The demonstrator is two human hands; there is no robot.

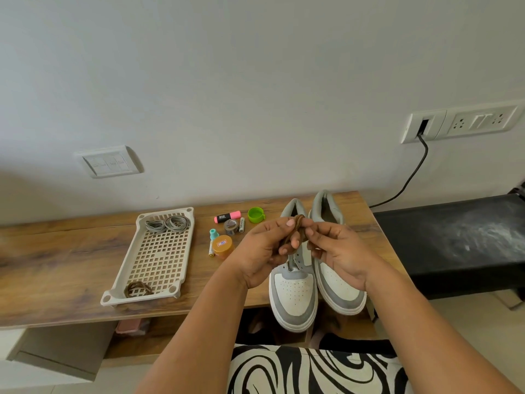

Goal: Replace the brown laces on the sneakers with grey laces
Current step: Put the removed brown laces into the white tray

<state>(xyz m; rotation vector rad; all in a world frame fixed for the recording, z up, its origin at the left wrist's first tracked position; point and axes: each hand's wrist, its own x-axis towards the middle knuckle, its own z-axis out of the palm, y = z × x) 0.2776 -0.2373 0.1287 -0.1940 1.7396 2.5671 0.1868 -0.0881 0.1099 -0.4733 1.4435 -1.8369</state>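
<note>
we pinch a bundled brown lace (pixel 295 231) between our left hand (pixel 265 251) and right hand (pixel 338 251), above the sneakers (pixel 295 294). at nine o'clock sits the tray (pixel 154 260) with grey laces (pixel 167 224)

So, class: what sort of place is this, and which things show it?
Probably a room at home: a wooden table against a wall with a switch plate and power sockets, and sneakers on top.

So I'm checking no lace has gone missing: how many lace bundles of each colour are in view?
Brown lace bundles: 2, one in the tray's near end, one held by the left hand and right hand
Grey lace bundles: 2
Total: 4
</note>
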